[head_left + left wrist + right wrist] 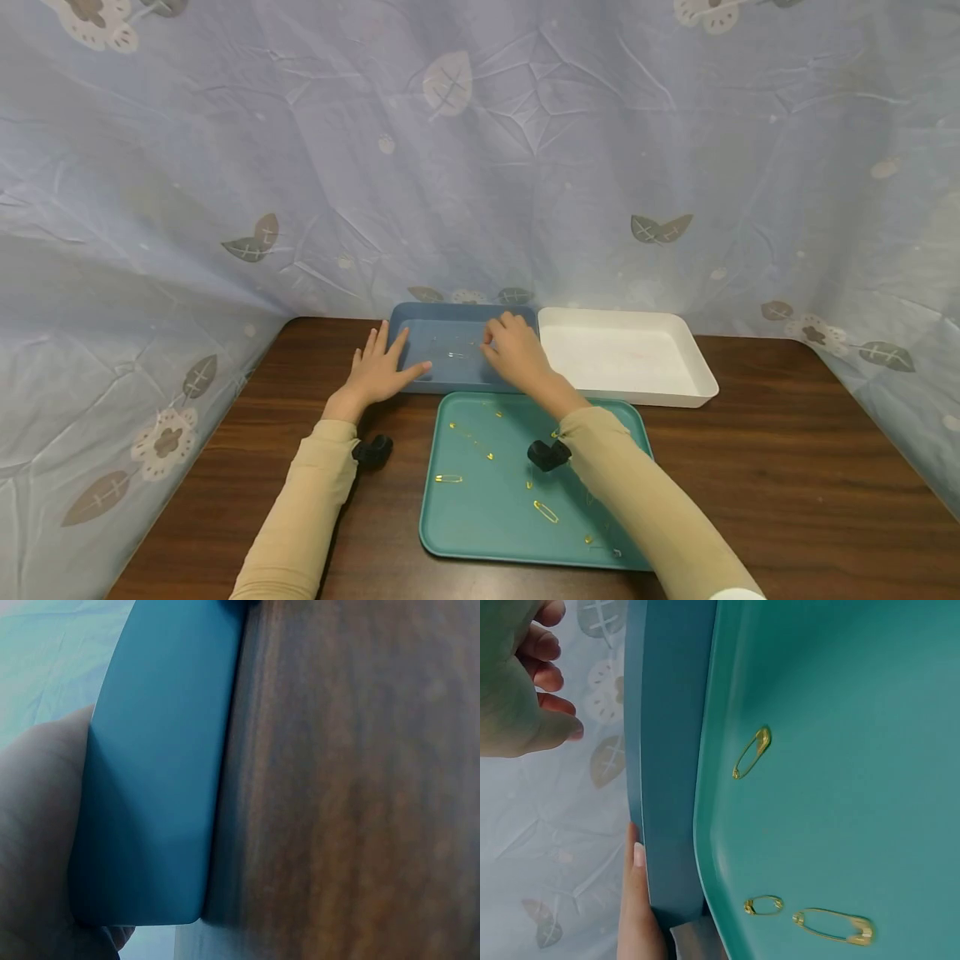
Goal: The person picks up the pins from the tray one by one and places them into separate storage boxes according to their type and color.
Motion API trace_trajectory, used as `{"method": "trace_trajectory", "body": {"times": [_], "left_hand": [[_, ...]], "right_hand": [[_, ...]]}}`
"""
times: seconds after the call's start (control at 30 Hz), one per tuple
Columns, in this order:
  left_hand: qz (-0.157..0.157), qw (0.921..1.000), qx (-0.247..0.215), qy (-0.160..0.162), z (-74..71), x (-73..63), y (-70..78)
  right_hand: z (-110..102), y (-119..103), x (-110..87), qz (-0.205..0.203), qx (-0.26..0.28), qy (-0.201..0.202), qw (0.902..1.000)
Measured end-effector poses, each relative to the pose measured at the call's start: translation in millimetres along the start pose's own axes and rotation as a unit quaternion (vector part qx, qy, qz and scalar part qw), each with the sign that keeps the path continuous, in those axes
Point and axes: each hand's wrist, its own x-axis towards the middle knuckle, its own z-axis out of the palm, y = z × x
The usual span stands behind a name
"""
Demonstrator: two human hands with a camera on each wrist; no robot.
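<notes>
My left hand (377, 369) lies with spread fingers at the left edge of a blue tray (420, 312); the thumb reaches over the front rim. In the left wrist view, part of this hand (34, 825) shows against the tray's side wall (154, 802). My right hand (516, 350) hovers over the right part of the blue tray, fingers loosely bent. No object shows between its thumb and fingers in the right wrist view. A silver safety pin (457, 356) and a few faint small pins lie in the blue tray.
A green tray (495, 533) in front holds several gold safety pins, among them a large one (546, 512); my right forearm covers part of it. A white tray (622, 350) stands right of the blue one. Behind the wooden table (810, 467) hangs a patterned curtain (480, 167).
</notes>
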Motion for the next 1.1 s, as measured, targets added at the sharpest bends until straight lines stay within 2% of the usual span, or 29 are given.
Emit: {"method": "trace_trajectory", "body": {"times": [0.17,0.4,0.8,1.1], "left_hand": [[0.002,1.0,0.007,0.001,0.6,0.5,-1.0],[0.0,1.0,0.004,0.0,0.9,-0.9,-0.7],[0.0,1.0,0.002,0.0,0.8,-1.7,-0.3],[0.005,0.9999,0.005,0.008,1.5,0.9,-1.4]], "right_hand": [[-9,2,-14.7,-0.011,0.01,-0.001,0.9999],[-21,4,-37.6,-0.013,0.04,0.019,0.9989],[-40,15,-86.5,-0.017,0.093,0.04,0.9947],[-54,24,-120.5,0.008,0.123,0.025,0.9921]]}}
